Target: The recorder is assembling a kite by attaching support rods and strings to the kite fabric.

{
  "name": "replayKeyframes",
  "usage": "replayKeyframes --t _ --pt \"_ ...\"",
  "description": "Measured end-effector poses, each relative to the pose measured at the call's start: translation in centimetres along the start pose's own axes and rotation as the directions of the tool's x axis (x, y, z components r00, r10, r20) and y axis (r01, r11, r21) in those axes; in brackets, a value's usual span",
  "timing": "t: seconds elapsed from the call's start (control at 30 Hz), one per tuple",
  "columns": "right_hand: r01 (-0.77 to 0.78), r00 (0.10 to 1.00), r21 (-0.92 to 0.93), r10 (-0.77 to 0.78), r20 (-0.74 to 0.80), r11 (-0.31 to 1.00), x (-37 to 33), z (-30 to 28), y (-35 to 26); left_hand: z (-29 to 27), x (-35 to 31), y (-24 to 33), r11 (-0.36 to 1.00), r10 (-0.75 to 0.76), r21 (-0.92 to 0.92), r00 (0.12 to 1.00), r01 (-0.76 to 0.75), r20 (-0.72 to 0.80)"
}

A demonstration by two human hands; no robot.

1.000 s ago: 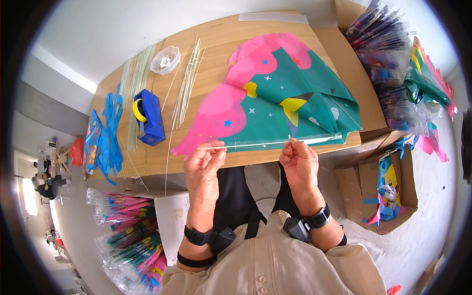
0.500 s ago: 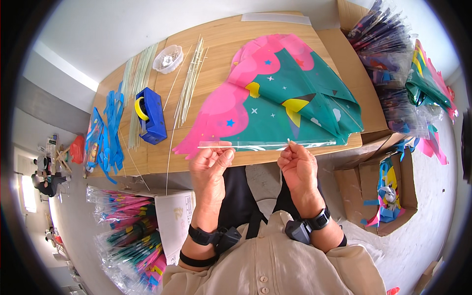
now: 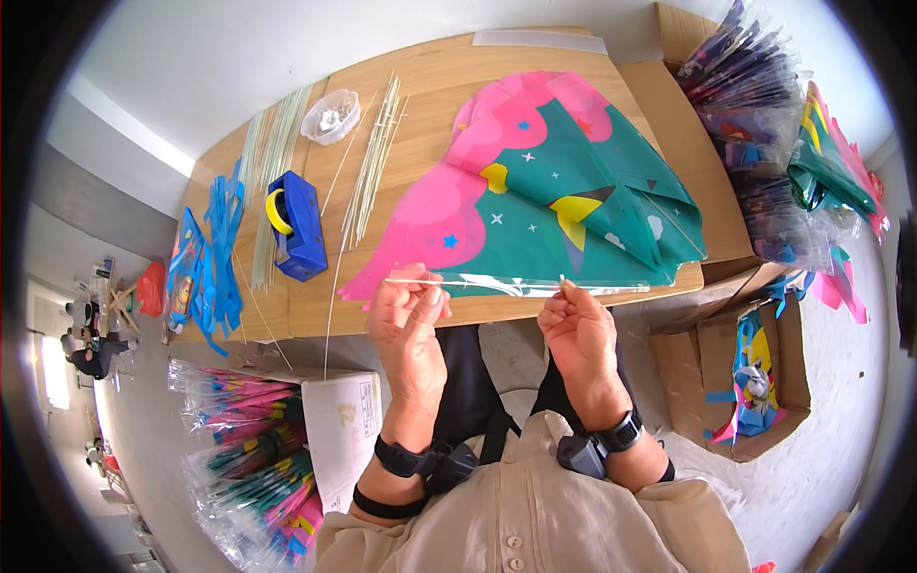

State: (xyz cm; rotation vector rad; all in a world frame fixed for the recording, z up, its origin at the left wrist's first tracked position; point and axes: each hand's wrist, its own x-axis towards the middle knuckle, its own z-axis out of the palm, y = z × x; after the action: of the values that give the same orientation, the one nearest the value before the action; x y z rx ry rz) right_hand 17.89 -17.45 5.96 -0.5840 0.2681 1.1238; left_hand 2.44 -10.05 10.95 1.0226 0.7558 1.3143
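Note:
My left hand [image 3: 413, 320] pinches the left end of a long, narrow clear plastic sleeve [image 3: 501, 286] between thumb and fingers. My right hand [image 3: 578, 329] is closed too, its thumb and forefinger on the sleeve's upper edge right of the middle, with a small white tip showing there. The sleeve is stretched level along the table's near edge, and its right end runs on past my right hand. Just behind it lies a folded pink and green printed sheet [image 3: 535, 215] with stars, clouds and yellow shapes, like a kite sail.
To the left on the wooden table [image 3: 420, 86] are a blue tape dispenser [image 3: 304, 234], thin sticks [image 3: 374, 162], a clear tub [image 3: 330, 116] and blue strips [image 3: 220, 258]. Cartons [image 3: 688, 382] and bagged printed goods [image 3: 258, 468] stand at both sides below.
The clear sleeve has tipped and looks narrower now, with both hands still on it. My left hand has turned slightly, its thumb more upright. The sheet behind lies as before.

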Motion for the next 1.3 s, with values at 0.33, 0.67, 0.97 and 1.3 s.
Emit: replayKeyframes --t 0.33,0.67,0.97,1.3 --pt "-0.277 0.959 0.100 0.281 -0.026 0.956 -2.2 1.1 0.3 0.6 0.6 1.2 0.997 0.059 0.055 0.998 -0.058 -0.018" --pt "0.294 0.909 -0.808 0.113 0.402 0.511 -6.9 4.0 -3.2 -0.7 1.3 2.4 0.995 0.095 0.014 0.995 -0.095 -0.025" --pt "0.661 0.743 -0.745 0.064 0.666 0.090 -4.2 7.1 -2.5 1.6 0.2 2.4 0.999 0.037 -0.027 0.993 -0.034 0.110" --pt "0.781 0.559 -0.580 -0.153 0.815 -0.233 -4.0 6.9 -2.1 1.3 0.2 2.4 0.998 0.034 0.055 0.999 -0.035 0.003"
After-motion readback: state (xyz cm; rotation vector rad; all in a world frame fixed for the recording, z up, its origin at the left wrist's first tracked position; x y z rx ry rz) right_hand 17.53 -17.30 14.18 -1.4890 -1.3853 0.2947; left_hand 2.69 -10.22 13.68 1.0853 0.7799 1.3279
